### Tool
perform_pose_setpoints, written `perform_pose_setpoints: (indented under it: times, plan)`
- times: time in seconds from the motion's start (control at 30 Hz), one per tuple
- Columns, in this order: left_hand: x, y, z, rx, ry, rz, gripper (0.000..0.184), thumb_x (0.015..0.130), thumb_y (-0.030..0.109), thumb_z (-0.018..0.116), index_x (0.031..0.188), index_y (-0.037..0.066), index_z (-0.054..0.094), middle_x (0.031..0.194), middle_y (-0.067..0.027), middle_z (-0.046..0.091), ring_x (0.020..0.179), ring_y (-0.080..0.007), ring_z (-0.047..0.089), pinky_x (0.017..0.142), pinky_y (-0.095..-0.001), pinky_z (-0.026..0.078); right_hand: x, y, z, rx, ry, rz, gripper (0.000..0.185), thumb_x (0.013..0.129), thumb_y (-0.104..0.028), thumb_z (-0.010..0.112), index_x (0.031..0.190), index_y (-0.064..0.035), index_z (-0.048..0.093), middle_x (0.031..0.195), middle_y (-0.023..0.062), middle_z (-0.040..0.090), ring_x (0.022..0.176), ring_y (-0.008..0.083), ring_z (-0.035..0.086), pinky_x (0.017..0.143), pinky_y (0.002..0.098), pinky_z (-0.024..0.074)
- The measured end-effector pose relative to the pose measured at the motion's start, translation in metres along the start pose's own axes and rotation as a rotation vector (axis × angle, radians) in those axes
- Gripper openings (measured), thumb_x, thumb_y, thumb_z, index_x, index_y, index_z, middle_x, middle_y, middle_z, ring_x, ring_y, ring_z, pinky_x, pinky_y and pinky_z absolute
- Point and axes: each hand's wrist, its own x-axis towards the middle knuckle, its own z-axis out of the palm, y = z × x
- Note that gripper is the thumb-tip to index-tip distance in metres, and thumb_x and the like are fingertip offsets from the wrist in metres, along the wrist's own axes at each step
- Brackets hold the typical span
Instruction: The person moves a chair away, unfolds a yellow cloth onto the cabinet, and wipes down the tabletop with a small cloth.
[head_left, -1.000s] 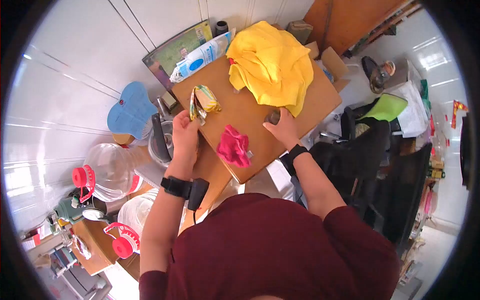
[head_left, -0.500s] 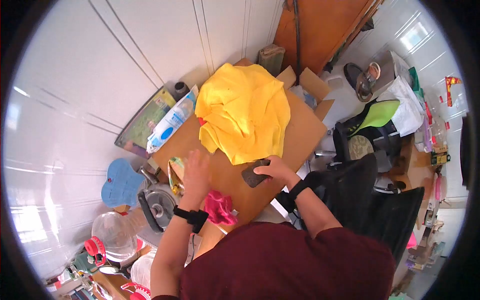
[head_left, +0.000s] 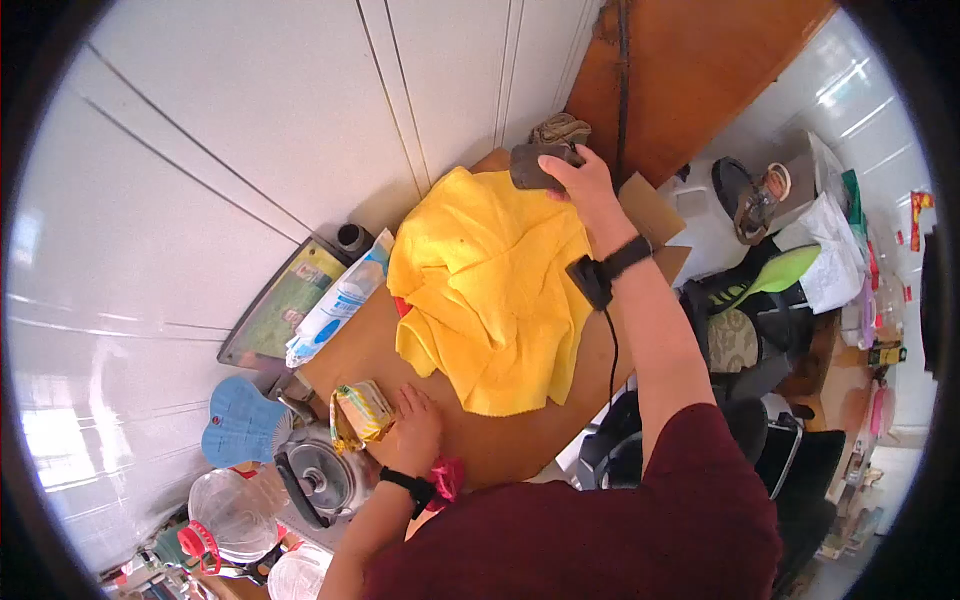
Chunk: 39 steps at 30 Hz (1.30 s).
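A crumpled yellow cloth (head_left: 490, 285) covers much of the wooden tabletop (head_left: 490, 435). Over its far right corner, my right hand (head_left: 588, 185) grips a dark, flat, rounded-rectangular object (head_left: 532, 167) whose kind I cannot make out. My left hand (head_left: 416, 430) rests on the near left of the table, fingers stretched out and nothing held. Right beside it lies a yellow-and-white patterned packet (head_left: 364, 412). A bright pink cloth (head_left: 449, 480) is partly hidden behind my left wrist.
To the left stand a kettle (head_left: 325, 482), a blue fan-shaped item (head_left: 240, 425) and a clear plastic jug (head_left: 235, 515). A blue-white package (head_left: 340, 300) and a picture board (head_left: 285, 305) lean by the wall. Open cardboard flaps (head_left: 648, 210) stick up at right.
My right hand has carried the dark object from the table's near edge to the far side, above the cloth. My left hand has lowered to the tabletop beside the patterned packet.
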Motion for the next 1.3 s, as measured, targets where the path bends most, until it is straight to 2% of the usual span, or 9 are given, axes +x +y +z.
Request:
perform_pose_setpoints:
  times: [0.23, 0.57, 0.73, 0.83, 0.93, 0.97, 1.1, 1.17, 1.3]
  plan:
    - [0.004, -0.004, -0.004, 0.000, -0.072, 0.046, 0.043, 0.081, 0.009, 0.048, 0.120, -0.010, 0.045, 0.130, -0.0319, 0.039, 0.119, -0.0431, 0.042, 0.093, -0.0396, 0.044, 0.124, 0.075, 0.021, -0.712, 0.095, -0.357, 0.067, 0.060, -0.031, 0.075, 0.114, 0.0020, 0.054, 0.097, 0.0172, 0.063, 0.089, 0.0280, 0.061, 0.081, 0.0334, 0.0473]
    - [0.004, -0.006, -0.001, -0.017, -0.090, 0.050, 0.045, 0.081, 0.010, 0.049, 0.122, -0.010, 0.043, 0.130, -0.0312, 0.039, 0.121, -0.0438, 0.040, 0.093, -0.0411, 0.044, 0.166, 0.103, 0.054, -0.828, 0.104, -0.336, 0.060, 0.060, -0.031, 0.073, 0.109, 0.0007, 0.056, 0.100, 0.0209, 0.063, 0.095, 0.0361, 0.059, 0.082, 0.0410, 0.0477]
    - [-0.001, -0.007, -0.004, -0.060, -0.130, -0.011, 0.043, 0.082, 0.009, 0.047, 0.121, -0.009, 0.044, 0.128, -0.0287, 0.041, 0.119, -0.0424, 0.042, 0.089, -0.0402, 0.047, 0.162, 0.083, 0.067, -1.042, -0.094, -0.347, 0.053, 0.062, -0.033, 0.072, 0.101, -0.0004, 0.058, 0.099, 0.0227, 0.061, 0.095, 0.0382, 0.058, 0.081, 0.0425, 0.0471]
    - [0.000, -0.005, -0.002, 0.049, -0.090, -0.001, 0.041, 0.083, 0.008, 0.046, 0.121, -0.008, 0.045, 0.128, -0.0272, 0.043, 0.118, -0.0407, 0.044, 0.088, -0.0386, 0.048, 0.161, 0.095, 0.074, -1.132, -0.102, -0.351, 0.057, 0.063, -0.034, 0.073, 0.107, -0.0018, 0.056, 0.101, 0.0219, 0.061, 0.099, 0.0365, 0.057, 0.085, 0.0413, 0.0455]
    - [0.007, -0.003, -0.004, -0.047, -0.045, -0.054, 0.041, 0.083, 0.008, 0.046, 0.120, -0.008, 0.045, 0.127, -0.0269, 0.043, 0.119, -0.0393, 0.043, 0.091, -0.0377, 0.046, 0.167, 0.106, 0.048, -0.918, -0.123, -0.451, 0.065, 0.067, -0.039, 0.072, 0.115, -0.0005, 0.053, 0.107, 0.0217, 0.059, 0.103, 0.0365, 0.055, 0.089, 0.0404, 0.0438]
    - [0.006, -0.005, -0.011, -0.062, -0.050, -0.043, 0.041, 0.083, 0.009, 0.046, 0.120, -0.008, 0.045, 0.128, -0.0271, 0.043, 0.120, -0.0389, 0.043, 0.093, -0.0376, 0.044, 0.165, 0.110, 0.044, -0.984, -0.021, -0.465, 0.067, 0.069, -0.040, 0.070, 0.118, 0.0007, 0.051, 0.111, 0.0217, 0.058, 0.105, 0.0370, 0.054, 0.090, 0.0406, 0.0426]
    - [0.003, -0.006, -0.009, -0.062, -0.054, -0.021, 0.043, 0.082, 0.010, 0.047, 0.120, -0.008, 0.046, 0.129, -0.0276, 0.041, 0.121, -0.0387, 0.041, 0.097, -0.0384, 0.040, 0.120, 0.094, 0.039, -1.085, 0.083, -0.541, 0.067, 0.076, -0.043, 0.065, 0.120, 0.0043, 0.048, 0.120, 0.0223, 0.052, 0.112, 0.0373, 0.048, 0.096, 0.0415, 0.0385]
    - [0.002, -0.006, 0.004, -0.052, -0.027, 0.001, 0.047, 0.079, 0.011, 0.049, 0.121, -0.009, 0.043, 0.128, -0.0314, 0.039, 0.120, -0.0422, 0.041, 0.087, -0.0364, 0.049, 0.088, 0.084, 0.038, -1.087, 0.065, -0.535, 0.062, 0.078, -0.041, 0.064, 0.120, 0.0016, 0.049, 0.122, 0.0209, 0.052, 0.115, 0.0351, 0.046, 0.098, 0.0414, 0.0360]
    - [0.000, -0.007, 0.005, -0.081, 0.011, 0.003, 0.046, 0.079, 0.009, 0.048, 0.121, -0.010, 0.043, 0.127, -0.0322, 0.040, 0.119, -0.0431, 0.041, 0.090, -0.0382, 0.047, 0.031, 0.066, 0.046, -1.043, -0.007, -0.629, 0.054, 0.078, -0.036, 0.064, 0.118, -0.0011, 0.052, 0.121, 0.0198, 0.052, 0.114, 0.0345, 0.047, 0.098, 0.0412, 0.0359]
